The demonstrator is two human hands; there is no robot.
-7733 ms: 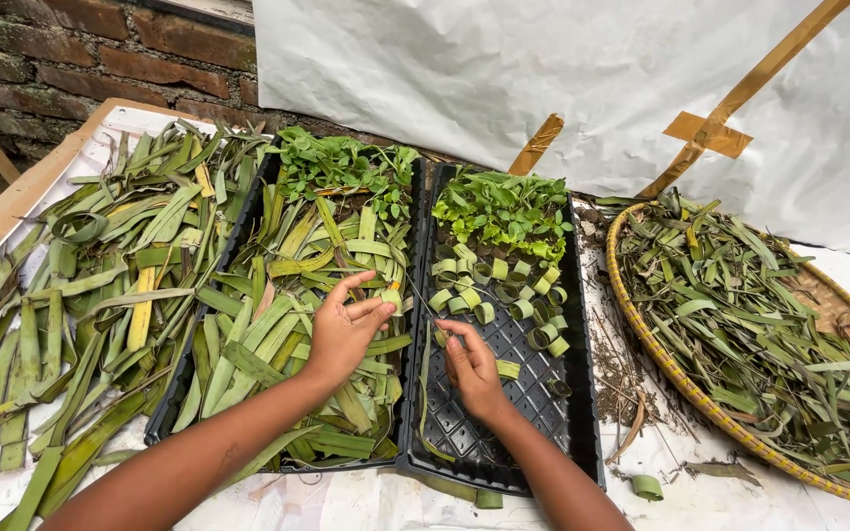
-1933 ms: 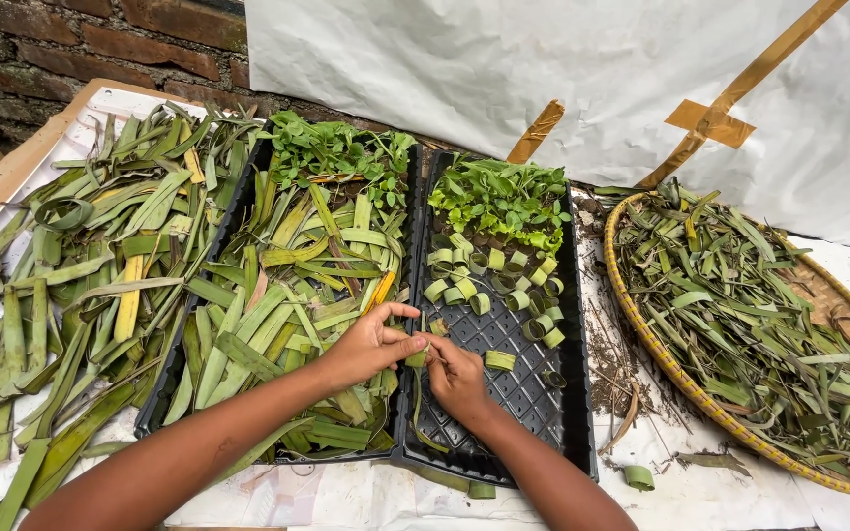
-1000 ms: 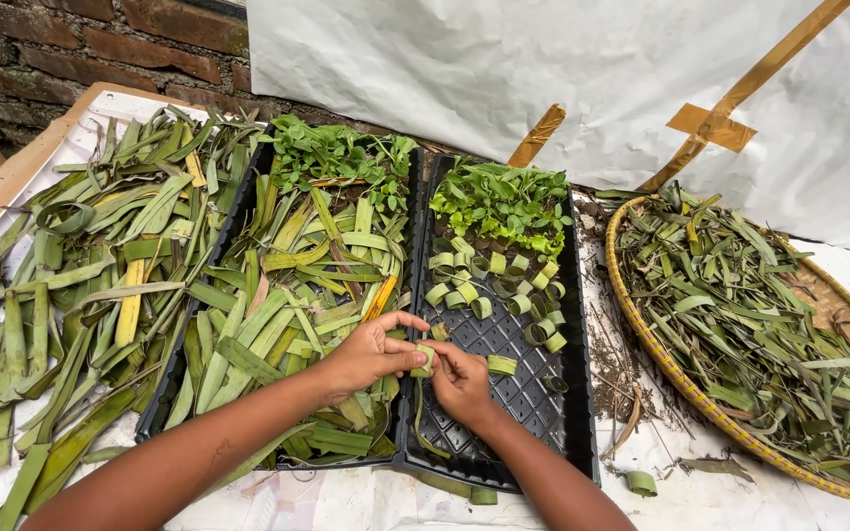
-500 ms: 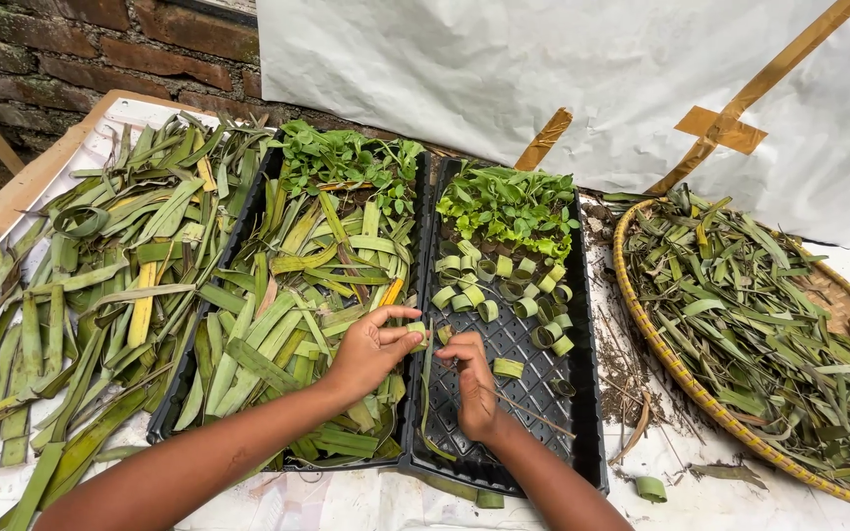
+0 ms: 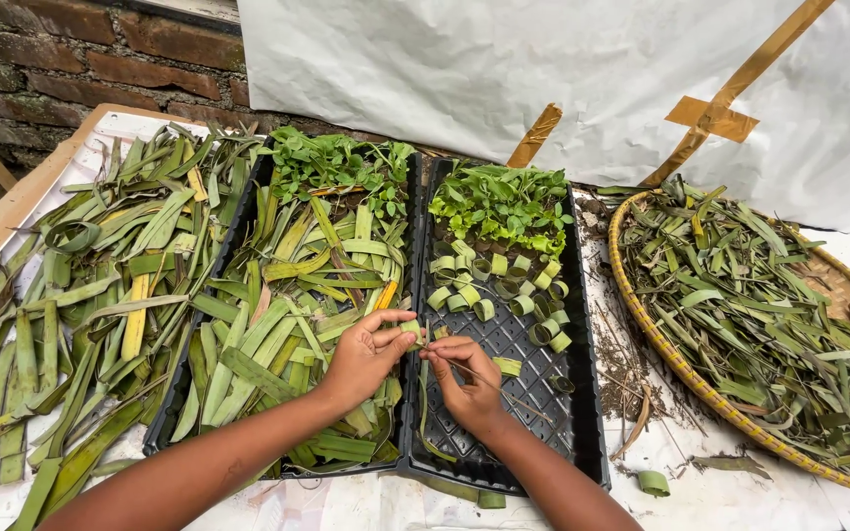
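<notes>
I am looking down at my two hands meeting over the seam between two black trays. My left hand [image 5: 364, 356] is pinching a small rolled ring of green leaf [image 5: 411, 329] between thumb and fingertips, the fingers closed on it, holding it just above the inner edge of the left tray [image 5: 164, 421]. My right hand [image 5: 468, 379] is sitting just beside it, fingers curled shut around a thin sliver of stick [image 5: 500, 385] that is running out from the fingertips across the back of the hand; its tip is pointing toward the leaf ring, though I cannot tell whether it is touching. The left tray is holding a heap of long flat leaf strips [image 5: 292, 295] with leafy seedlings [image 5: 338, 162] at its far end. The right tray [image 5: 582, 413] is showing its bare grid floor near me, a cluster of finished leaf rings [image 5: 499, 285] in the middle, and more seedlings [image 5: 502, 202] beyond them. To my far left a loose pile of long leaves [image 5: 91, 295] is lying on a white board. To my right a round woven basket [image 5: 661, 344] is holding narrow leaf trimmings, and one stray leaf ring [image 5: 653, 483] is lying on the white cover near the right tray's corner.
</notes>
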